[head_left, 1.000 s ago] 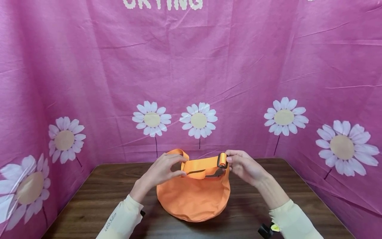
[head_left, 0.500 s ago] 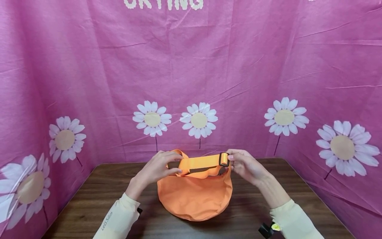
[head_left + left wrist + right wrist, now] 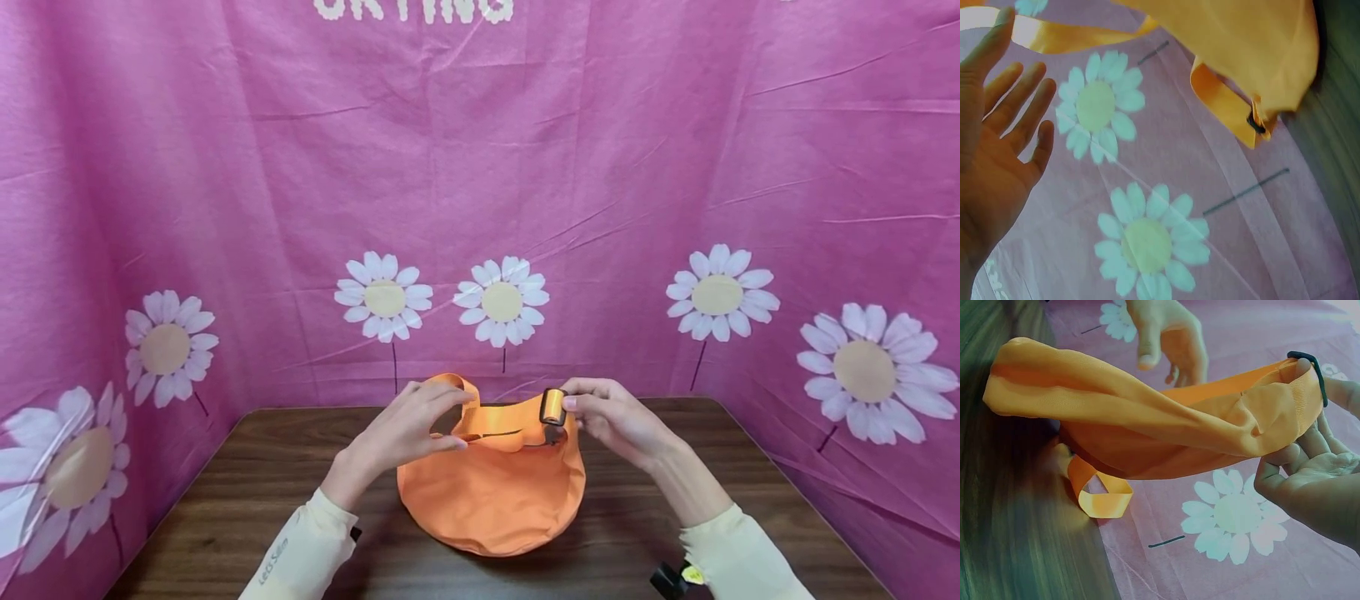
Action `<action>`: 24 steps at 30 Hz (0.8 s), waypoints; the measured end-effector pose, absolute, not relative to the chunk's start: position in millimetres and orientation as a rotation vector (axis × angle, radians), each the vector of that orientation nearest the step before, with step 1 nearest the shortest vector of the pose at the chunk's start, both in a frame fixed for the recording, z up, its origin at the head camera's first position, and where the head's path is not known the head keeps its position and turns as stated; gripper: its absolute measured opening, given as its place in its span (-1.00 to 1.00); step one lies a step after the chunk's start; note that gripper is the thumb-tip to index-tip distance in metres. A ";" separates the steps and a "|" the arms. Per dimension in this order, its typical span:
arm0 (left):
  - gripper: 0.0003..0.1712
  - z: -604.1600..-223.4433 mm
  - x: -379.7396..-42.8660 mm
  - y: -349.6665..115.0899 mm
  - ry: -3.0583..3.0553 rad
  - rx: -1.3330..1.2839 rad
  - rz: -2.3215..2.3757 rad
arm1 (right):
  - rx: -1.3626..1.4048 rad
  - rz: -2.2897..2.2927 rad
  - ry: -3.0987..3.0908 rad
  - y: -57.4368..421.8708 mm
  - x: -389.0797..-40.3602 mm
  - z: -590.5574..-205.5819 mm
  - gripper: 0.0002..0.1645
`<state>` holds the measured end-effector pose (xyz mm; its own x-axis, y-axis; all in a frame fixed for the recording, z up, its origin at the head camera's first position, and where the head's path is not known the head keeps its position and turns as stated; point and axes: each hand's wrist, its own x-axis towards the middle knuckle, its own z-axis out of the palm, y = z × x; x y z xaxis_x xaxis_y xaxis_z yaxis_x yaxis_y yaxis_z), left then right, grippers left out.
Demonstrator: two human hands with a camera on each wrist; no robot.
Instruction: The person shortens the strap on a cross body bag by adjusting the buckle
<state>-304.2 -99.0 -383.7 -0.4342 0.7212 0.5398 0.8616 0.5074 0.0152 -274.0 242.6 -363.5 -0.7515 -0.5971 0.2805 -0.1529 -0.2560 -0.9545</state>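
Observation:
An orange fabric bag (image 3: 491, 508) with a rounded bottom stands on the table, its wide orange strap (image 3: 501, 418) stretched across the top. My right hand (image 3: 618, 421) pinches the strap at the black slider buckle (image 3: 544, 407) between thumb and fingers; other fingers lie against the bag's side in the right wrist view. My left hand (image 3: 393, 433) is at the strap's left part, thumb and fingers spread apart. In the left wrist view the left hand's (image 3: 997, 144) fingers are extended, thumb close to the strap (image 3: 1066, 39). Contact there is unclear.
The dark wooden table (image 3: 247, 500) is enclosed by a pink curtain (image 3: 600, 167) printed with white daisies. A loose strap loop (image 3: 1107, 503) hangs below the bag in the right wrist view. Part of a black wrist device (image 3: 667, 579) shows below the right sleeve.
My left hand drew left, then came back right, its fingers spread apart around the strap. The strap went from taut to slack, and the buckle tilted and shifted slightly left with my right fingers.

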 end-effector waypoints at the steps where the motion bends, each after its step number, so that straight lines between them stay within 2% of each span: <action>1: -0.25 -385.0 -302.7 -95.2 -2.273 -1.299 -0.405 | -0.915 -2.066 1.725 240.9 -273.4 -363.7 -0.81; 11: -0.30 -394.2 -284.4 -55.3 -2.197 -1.329 -0.793 | -0.861 -1.944 1.866 222.9 -269.7 -371.0 -0.86; 24: -0.42 -388.9 -268.4 -44.5 -2.169 -1.372 -0.989 | -0.864 -1.853 1.911 213.7 -271.0 -380.9 -0.78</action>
<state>-268.4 -44.5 -388.9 -0.4457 0.6199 0.6458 0.8941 0.2724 0.3556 -271.0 213.7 -380.9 -0.7565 -0.6322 0.1671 -0.1864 -0.0364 -0.9818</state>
